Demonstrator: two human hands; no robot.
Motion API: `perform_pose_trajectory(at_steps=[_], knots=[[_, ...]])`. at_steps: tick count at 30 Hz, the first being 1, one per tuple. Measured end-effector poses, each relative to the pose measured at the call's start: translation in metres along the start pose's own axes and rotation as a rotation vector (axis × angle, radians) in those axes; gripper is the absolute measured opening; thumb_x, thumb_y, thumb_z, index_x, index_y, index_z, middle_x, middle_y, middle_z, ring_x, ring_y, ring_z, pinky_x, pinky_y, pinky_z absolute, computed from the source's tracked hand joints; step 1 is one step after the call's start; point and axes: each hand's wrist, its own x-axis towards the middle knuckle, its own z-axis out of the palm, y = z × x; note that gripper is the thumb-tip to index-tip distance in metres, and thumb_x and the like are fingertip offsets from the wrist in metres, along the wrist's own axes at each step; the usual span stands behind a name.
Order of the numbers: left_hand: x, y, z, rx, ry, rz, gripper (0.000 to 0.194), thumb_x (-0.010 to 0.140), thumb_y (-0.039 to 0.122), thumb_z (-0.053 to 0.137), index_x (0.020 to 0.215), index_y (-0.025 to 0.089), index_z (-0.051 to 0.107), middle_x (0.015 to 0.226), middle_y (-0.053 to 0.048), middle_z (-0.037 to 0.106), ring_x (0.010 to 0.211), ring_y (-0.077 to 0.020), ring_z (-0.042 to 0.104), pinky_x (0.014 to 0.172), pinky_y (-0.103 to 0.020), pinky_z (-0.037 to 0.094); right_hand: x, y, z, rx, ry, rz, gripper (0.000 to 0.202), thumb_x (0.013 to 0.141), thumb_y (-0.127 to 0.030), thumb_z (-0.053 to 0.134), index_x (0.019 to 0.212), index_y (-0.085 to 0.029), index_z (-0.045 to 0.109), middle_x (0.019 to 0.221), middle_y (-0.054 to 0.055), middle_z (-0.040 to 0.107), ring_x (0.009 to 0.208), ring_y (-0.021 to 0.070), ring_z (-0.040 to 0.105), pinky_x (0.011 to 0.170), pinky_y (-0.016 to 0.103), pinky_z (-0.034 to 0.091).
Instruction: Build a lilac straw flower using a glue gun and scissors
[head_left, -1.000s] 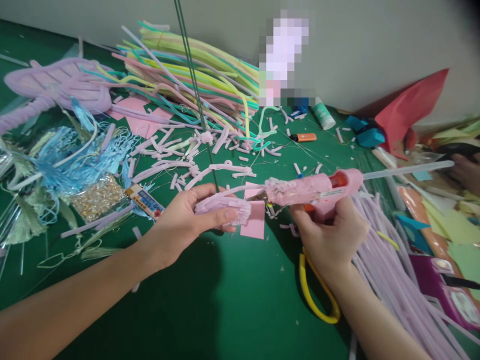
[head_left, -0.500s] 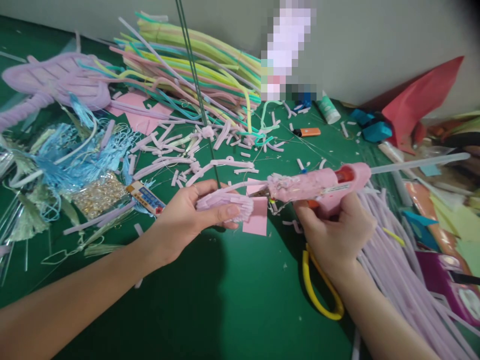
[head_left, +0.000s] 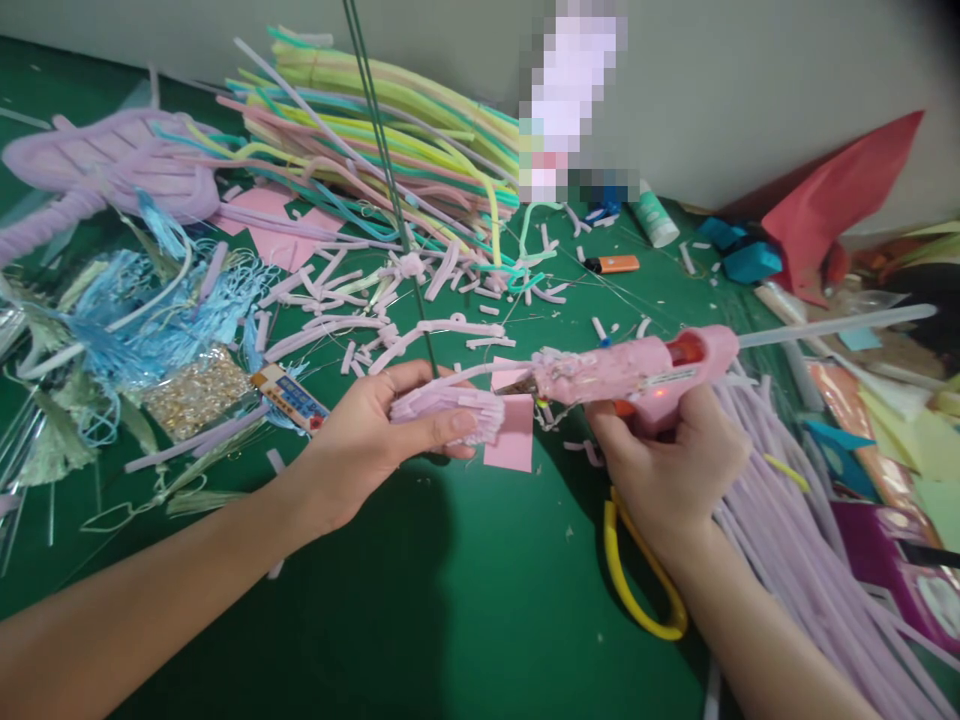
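My left hand is closed around a lilac bundle of short pipe-cleaner pieces, thumb on its near side. Thin dark green wires rise from behind the fingers. My right hand wraps the handle of a pink glue gun, a small orange light showing near its grip. A clear glue stick sticks out of its back end. The gun's nozzle points left, close to the right end of the bundle; whether they touch I cannot tell. Below the nozzle lies a pink paper square.
Cut lilac pieces litter the green table. Behind lie colourful pipe cleaners; blue tassels and a bag of gold beads sit left. At right are long lilac pipe cleaners, a yellow handle loop and an orange lighter.
The whole view shifts very slightly. Both hands keep their holds, and the glue gun stays by the bundle. A small orange light now shows on the gun.
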Motion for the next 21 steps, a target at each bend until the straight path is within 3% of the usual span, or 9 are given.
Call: perform_pose_trajectory(at_steps=[21], knots=[[-0.0007,0.0004,0.0001,0.012,0.011,-0.018,0.017,0.078,0.022,0.081,0.092,0.023,0.071,0.084,0.006,0.073,0.074,-0.0108,0.071,0.071,-0.020,0.063,0.0002,-0.0021,-0.0018,-0.001,-0.022,0.031,0.035,0.063,-0.039,0.061,0.055,-0.027,0.029,0.042,-0.008,0.031,0.038,0.0097,0.029,0.041,0.027,0.022]])
